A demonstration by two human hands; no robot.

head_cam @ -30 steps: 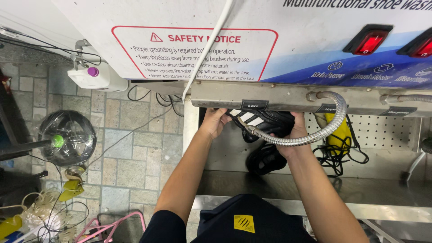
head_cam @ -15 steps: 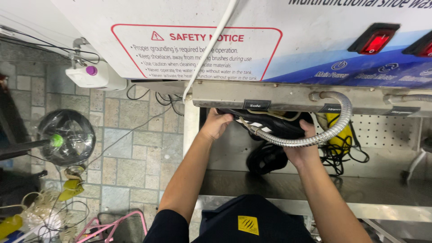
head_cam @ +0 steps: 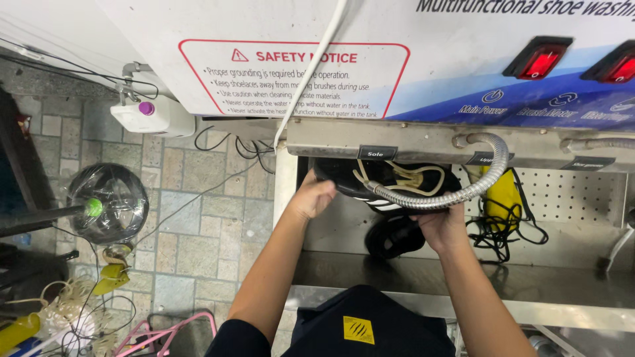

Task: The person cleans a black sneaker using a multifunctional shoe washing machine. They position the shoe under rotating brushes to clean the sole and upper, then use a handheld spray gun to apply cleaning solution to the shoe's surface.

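Note:
A black shoe [head_cam: 397, 182] with white stripes and cream laces is held inside the steel basin of a shoe washing machine, opening turned toward me. My left hand [head_cam: 311, 197] grips its left end. My right hand [head_cam: 442, 228] holds it from below at the right, partly behind a flexible metal hose [head_cam: 463, 194] that curves across the shoe. A round black brush [head_cam: 395, 237] sits under the shoe.
The machine's white panel [head_cam: 463, 73] with red switches hangs above. A yellow brush [head_cam: 503, 198] and black cables lie at the right by a perforated wall. The steel rim [head_cam: 463, 277] runs in front. Tiled floor, a fan [head_cam: 109, 201] and clutter are on the left.
The shoe has been rotated in both hands: its striped side showed first, and now its opening and laces face up. My left hand shifted slightly down and left.

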